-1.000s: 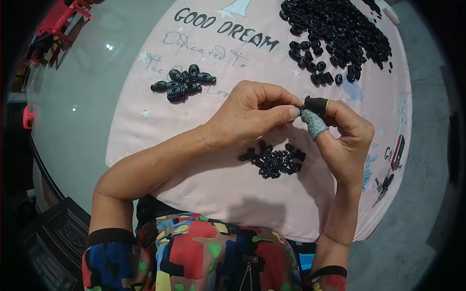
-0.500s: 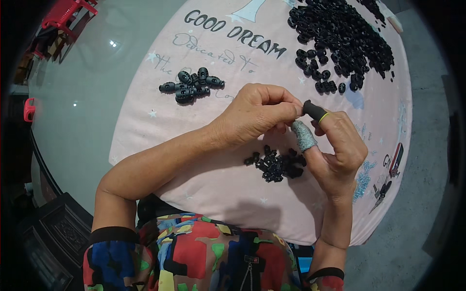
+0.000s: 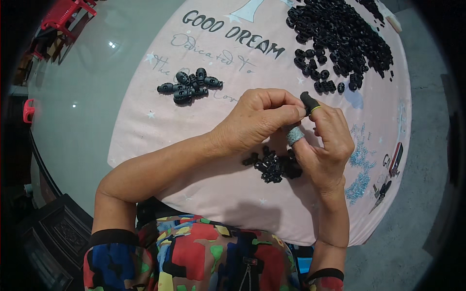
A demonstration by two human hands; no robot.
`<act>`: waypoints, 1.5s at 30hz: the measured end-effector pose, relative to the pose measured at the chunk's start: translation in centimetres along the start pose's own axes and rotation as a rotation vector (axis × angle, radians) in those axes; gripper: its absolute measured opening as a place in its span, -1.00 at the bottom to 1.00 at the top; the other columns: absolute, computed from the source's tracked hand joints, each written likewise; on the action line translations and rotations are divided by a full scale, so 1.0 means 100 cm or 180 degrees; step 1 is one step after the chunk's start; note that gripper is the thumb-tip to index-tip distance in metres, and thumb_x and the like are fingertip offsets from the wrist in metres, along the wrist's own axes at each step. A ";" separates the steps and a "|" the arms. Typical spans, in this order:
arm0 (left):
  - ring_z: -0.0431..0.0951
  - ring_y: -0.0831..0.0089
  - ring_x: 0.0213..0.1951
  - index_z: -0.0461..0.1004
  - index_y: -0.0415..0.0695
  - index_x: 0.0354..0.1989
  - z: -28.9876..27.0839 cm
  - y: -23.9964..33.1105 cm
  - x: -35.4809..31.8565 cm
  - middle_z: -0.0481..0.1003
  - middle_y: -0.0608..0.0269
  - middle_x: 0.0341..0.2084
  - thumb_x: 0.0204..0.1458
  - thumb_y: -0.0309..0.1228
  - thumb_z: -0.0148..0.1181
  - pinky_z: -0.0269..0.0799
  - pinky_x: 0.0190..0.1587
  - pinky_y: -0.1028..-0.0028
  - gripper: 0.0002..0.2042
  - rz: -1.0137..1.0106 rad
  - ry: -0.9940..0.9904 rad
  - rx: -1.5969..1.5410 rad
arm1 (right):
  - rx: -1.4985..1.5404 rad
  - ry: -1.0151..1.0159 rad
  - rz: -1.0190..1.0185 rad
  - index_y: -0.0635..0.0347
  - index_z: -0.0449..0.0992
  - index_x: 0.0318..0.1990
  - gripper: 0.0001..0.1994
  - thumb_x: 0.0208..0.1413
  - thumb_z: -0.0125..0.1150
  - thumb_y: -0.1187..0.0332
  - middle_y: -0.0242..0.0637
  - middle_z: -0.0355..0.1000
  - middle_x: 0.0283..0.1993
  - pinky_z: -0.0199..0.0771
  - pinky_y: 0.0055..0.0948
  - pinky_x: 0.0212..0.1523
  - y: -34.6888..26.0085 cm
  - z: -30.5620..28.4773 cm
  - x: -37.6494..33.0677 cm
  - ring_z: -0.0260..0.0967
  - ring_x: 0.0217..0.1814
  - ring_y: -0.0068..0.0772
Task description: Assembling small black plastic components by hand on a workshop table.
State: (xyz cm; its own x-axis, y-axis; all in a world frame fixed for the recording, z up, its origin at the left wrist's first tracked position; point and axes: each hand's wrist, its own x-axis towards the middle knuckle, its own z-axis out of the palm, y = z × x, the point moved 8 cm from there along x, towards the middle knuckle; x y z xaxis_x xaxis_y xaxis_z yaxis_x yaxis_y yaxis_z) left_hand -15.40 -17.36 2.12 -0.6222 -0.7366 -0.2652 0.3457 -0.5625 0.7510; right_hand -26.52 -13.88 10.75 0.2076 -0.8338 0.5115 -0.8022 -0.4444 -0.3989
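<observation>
Here, two hands (image 3: 264, 116) (image 3: 331, 148) meet near one black pile (image 3: 272, 166), two digits (image 3: 295, 135) sheathed.

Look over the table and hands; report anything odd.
Only the right hand looks odd: it wears a black cover on one finger and a grey cover on the thumb, mismatched, while the left hand is bare. Nothing looks clearly damaged.

home-like room | red plastic seat (image 3: 59, 14) | glossy floor (image 3: 92, 87) | pink tablecloth (image 3: 138, 133)

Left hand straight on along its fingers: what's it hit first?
Most likely the right hand, at its black finger cover, just beyond the left hand. Depth there is unclear from this view.
</observation>
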 end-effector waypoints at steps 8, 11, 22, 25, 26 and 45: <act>0.54 0.68 -0.28 0.58 -0.23 0.11 -0.002 0.001 0.002 0.63 0.32 -0.21 0.36 -0.26 0.16 0.48 -0.23 0.62 -0.68 -0.0097 -0.0412 0.0087 | -0.0466 0.0040 -0.0494 0.39 0.61 -0.07 -0.51 -0.34 0.30 0.57 -0.12 0.58 -0.18 0.56 -0.29 -0.27 -0.004 -0.009 0.005 0.52 -0.25 -0.16; 0.55 0.66 -0.32 0.59 -0.26 0.09 -0.001 0.000 0.004 0.64 0.31 -0.25 0.37 -0.27 0.13 0.47 -0.24 0.62 -0.68 -0.0068 -0.0526 0.0499 | -0.0514 -0.0067 -0.0554 0.40 0.59 -0.08 -0.53 -0.33 0.27 0.60 -0.12 0.57 -0.21 0.55 -0.28 -0.30 -0.006 -0.008 0.006 0.51 -0.26 -0.15; 0.51 0.68 -0.36 0.63 -0.29 0.00 -0.001 -0.006 0.000 0.60 0.34 -0.39 0.36 -0.33 0.14 0.39 -0.34 0.64 -0.72 0.0102 -0.0326 0.0660 | -0.0486 -0.0127 -0.0803 0.43 0.53 -0.10 -0.58 -0.26 0.32 0.62 -0.08 0.51 -0.25 0.50 -0.25 -0.34 -0.006 0.004 0.003 0.45 -0.33 -0.10; 0.42 0.73 -0.53 0.65 -0.30 -0.28 -0.003 -0.005 0.002 0.54 0.39 -0.56 0.33 -0.42 0.12 0.31 -0.50 0.65 -0.76 0.0281 -0.0121 0.0509 | -0.0455 -0.0142 -0.0828 0.44 0.53 -0.10 -0.58 -0.26 0.32 0.62 -0.08 0.51 -0.26 0.50 -0.25 -0.34 -0.004 0.006 0.002 0.44 -0.34 -0.09; 0.40 0.72 -0.54 0.64 -0.30 -0.31 -0.003 -0.005 0.002 0.53 0.39 -0.57 0.33 -0.42 0.11 0.30 -0.51 0.64 -0.76 0.0326 -0.0118 0.0553 | -0.0437 -0.0145 -0.0835 0.44 0.53 -0.11 -0.58 -0.26 0.32 0.62 -0.08 0.51 -0.26 0.50 -0.24 -0.35 -0.004 0.007 0.001 0.43 -0.35 -0.09; 0.54 0.64 -0.48 0.67 -0.29 -0.21 -0.007 0.029 -0.003 0.59 0.34 -0.51 0.31 -0.27 0.21 0.44 -0.44 0.56 -0.71 0.0771 0.0120 0.1846 | -0.0105 -0.0408 -0.0435 0.41 0.56 -0.04 -0.60 -0.14 0.32 0.53 -0.03 0.55 -0.18 0.53 -0.21 -0.22 -0.001 -0.001 0.004 0.50 -0.21 -0.01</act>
State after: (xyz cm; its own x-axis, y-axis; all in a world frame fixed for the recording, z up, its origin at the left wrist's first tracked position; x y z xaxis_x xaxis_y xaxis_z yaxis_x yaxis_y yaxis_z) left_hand -13.75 -19.02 3.94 -0.5452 -0.8362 -0.0597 0.0300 -0.0907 0.9954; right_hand -26.39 -14.13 11.09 0.3838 -0.8023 0.4572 -0.7791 -0.5471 -0.3061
